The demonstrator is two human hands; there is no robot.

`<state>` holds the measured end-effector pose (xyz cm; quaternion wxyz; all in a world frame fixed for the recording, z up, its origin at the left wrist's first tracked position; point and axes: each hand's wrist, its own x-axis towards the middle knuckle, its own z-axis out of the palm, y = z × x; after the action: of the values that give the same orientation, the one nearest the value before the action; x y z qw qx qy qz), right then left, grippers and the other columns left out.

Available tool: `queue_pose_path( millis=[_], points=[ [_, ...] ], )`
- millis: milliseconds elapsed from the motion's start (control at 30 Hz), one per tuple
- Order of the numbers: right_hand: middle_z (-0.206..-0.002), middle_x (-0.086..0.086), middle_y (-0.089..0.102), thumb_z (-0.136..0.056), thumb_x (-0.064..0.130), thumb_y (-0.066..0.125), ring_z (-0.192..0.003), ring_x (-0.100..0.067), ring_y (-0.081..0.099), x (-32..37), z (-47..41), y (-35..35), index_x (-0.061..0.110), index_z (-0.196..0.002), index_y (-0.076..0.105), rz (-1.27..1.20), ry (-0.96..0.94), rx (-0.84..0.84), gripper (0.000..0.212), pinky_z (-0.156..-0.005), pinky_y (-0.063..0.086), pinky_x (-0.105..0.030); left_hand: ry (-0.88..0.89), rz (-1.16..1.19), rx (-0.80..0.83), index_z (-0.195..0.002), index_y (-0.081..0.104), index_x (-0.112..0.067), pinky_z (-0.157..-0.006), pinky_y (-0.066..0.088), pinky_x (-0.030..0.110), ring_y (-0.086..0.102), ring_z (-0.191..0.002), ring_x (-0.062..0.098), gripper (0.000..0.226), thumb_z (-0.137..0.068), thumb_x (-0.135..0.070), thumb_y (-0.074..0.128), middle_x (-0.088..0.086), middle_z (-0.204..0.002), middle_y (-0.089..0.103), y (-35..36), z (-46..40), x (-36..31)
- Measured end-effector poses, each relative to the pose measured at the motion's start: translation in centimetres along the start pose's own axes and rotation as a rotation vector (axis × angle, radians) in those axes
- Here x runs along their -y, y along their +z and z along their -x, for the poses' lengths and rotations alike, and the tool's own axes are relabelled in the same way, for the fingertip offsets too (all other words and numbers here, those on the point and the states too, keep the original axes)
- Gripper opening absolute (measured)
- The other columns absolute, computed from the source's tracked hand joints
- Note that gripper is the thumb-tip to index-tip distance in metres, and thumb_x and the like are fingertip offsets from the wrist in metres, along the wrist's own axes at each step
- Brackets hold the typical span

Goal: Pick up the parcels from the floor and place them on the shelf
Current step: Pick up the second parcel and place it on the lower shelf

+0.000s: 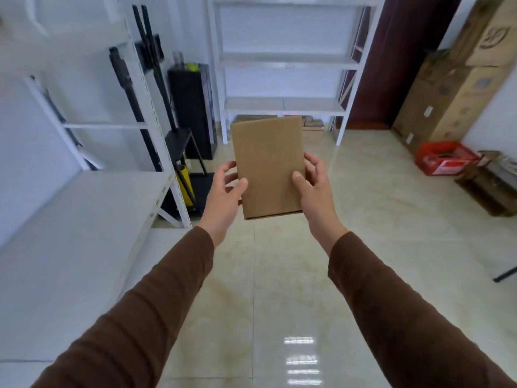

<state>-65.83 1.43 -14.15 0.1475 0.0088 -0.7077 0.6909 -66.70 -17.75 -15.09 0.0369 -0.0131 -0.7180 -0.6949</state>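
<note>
Well, both hands, left hand (228, 191) and right hand (310, 186), grasp a brown parcel (268, 166) above glossy cream floor tiles (279, 275); white shelf (285, 105) at twelve o'clock, red crate (444, 158) at two, white worktop (70, 233) at nine.

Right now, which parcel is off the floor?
The flat brown parcel, held between left hand and right hand. The other parcels lie on the floor under the far shelf.

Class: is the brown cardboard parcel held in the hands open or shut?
Shut: the flat brown cardboard parcel shows no lifted flap or gap.
</note>
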Motion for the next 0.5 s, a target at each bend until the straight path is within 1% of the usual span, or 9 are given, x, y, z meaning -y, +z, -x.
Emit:
queue_pose_path(
  millis=[100,167,233,300,367,400,500],
  points=[
    [-0.144,0.001,0.061,-0.104,0.011,0.053,-0.130,-0.014,0.058,3.8,-1.5,-0.9,0.030,-0.144,0.048,-0.004,-0.109,-0.006,0.045,-0.099,0.051,-0.026,0.072,-0.009,-0.016,-0.158,0.035,-0.031,-0.102,0.056,0.043,0.062,-0.120,0.014,0.059,-0.104,-0.034,0.056,-0.006,-0.142,0.056,0.9,-0.8,-4.0],
    [-0.144,0.002,0.060,-0.104,0.010,0.054,-0.131,-0.013,0.056,5.3,-2.8,-1.5,0.027,-0.147,0.048,-0.012,-0.161,-0.009,0.046,-0.094,0.049,-0.019,0.113,-0.015,0.006,-0.158,0.039,-0.032,-0.104,0.055,0.044,0.062,-0.121,0.013,0.059,-0.102,-0.039,0.057,-0.008,-0.144,0.054,1.3,-1.9,-5.7],
    [-0.144,0.004,0.059,-0.105,0.012,0.055,-0.131,-0.012,0.055,6.0,-4.4,-1.9,0.027,-0.148,0.048,-0.028,-0.180,-0.003,0.046,-0.090,0.048,-0.015,0.145,-0.026,0.016,-0.154,0.042,-0.036,-0.106,0.053,0.045,0.060,-0.123,0.014,0.058,-0.099,-0.045,0.059,-0.008,-0.145,0.052,1.5,-3.4,-6.6],
    [-0.144,0.003,0.060,-0.105,0.014,0.056,-0.131,-0.013,0.057,6.1,-6.4,-2.0,0.029,-0.148,0.048,-0.062,-0.184,0.007,0.046,-0.091,0.048,-0.017,0.177,-0.028,0.012,-0.150,0.043,-0.039,-0.111,0.049,0.046,0.056,-0.129,0.015,0.064,-0.092,-0.054,0.064,-0.010,-0.149,0.049,1.6,-5.1,-7.3],
    [-0.143,0.000,0.062,-0.104,0.017,0.057,-0.131,-0.017,0.059,5.5,-9.1,-2.0,0.030,-0.148,0.049,-0.093,-0.174,0.022,0.047,-0.095,0.049,-0.024,0.195,0.029,0.047,-0.147,0.042,-0.044,-0.115,0.044,0.045,0.049,-0.139,0.015,0.068,-0.086,-0.059,0.070,-0.012,-0.153,0.045,1.8,-7.4,-7.8],
    [-0.143,-0.001,0.063,-0.103,0.018,0.057,-0.130,-0.019,0.060,5.1,-10.6,-1.9,0.030,-0.149,0.049,-0.099,-0.170,0.027,0.048,-0.095,0.049,-0.026,0.198,0.071,0.081,-0.145,0.041,-0.044,-0.115,0.045,0.043,0.049,-0.140,0.015,0.067,-0.087,-0.056,0.072,-0.012,-0.154,0.044,1.9,-8.7,-8.0],
    [-0.144,-0.002,0.063,-0.102,0.019,0.059,-0.132,-0.021,0.059,4.0,-15.3,-1.5,0.031,-0.150,0.047,-0.110,-0.167,0.028,0.051,-0.097,0.048,-0.028,0.191,0.142,0.184,-0.145,0.038,-0.041,-0.100,0.056,0.031,0.058,-0.131,0.014,0.061,-0.093,-0.039,0.069,-0.003,-0.154,0.046,1.9,-13.2,-8.2]
  ],
)
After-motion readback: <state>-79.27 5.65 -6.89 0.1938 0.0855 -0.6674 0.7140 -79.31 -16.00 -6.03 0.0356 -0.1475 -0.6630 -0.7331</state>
